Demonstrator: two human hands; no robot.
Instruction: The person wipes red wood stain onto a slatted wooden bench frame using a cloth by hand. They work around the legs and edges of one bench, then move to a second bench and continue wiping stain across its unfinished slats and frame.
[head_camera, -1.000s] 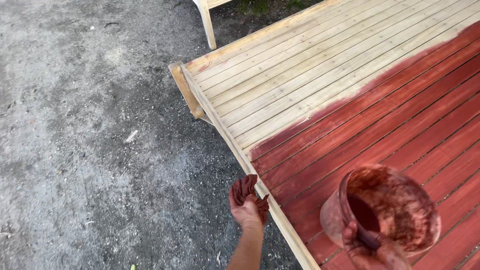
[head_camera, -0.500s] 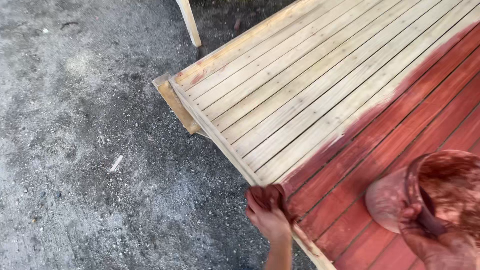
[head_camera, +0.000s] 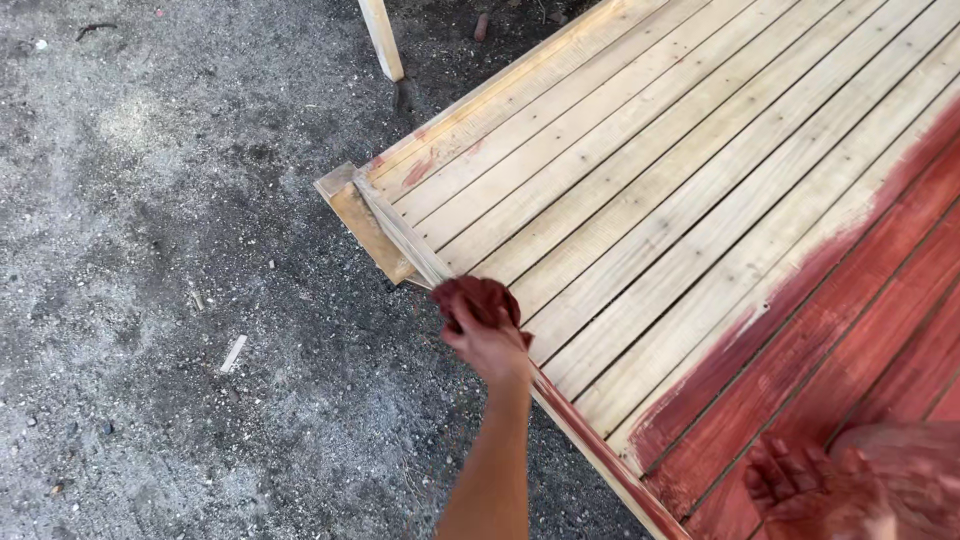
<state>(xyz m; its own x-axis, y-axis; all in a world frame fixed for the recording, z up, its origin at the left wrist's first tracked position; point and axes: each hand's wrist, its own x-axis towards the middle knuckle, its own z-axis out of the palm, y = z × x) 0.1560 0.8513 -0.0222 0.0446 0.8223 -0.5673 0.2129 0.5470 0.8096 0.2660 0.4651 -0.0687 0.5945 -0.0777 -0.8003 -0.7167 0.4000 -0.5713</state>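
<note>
My left hand (head_camera: 492, 348) grips a red-stained rag (head_camera: 478, 297) and presses it on the side edge rail (head_camera: 405, 238) of a slatted wooden panel (head_camera: 650, 150). The rail below the rag is red; above it the wood is bare. The panel's lower right part (head_camera: 880, 300) is coated in red-brown stain. At the bottom right, my stain-smeared right hand (head_camera: 800, 490) holds a stained container (head_camera: 905, 465), which is blurred and partly cut off by the frame.
Grey gravel ground (head_camera: 150, 300) lies left of the panel. A bare wooden post (head_camera: 382, 38) stands at the top by the panel's far corner. A small wood chip (head_camera: 232, 353) lies on the gravel.
My left hand slid the rag up along the edge rail toward the panel's corner. The container in my right hand sank toward the bottom right corner of the view.
</note>
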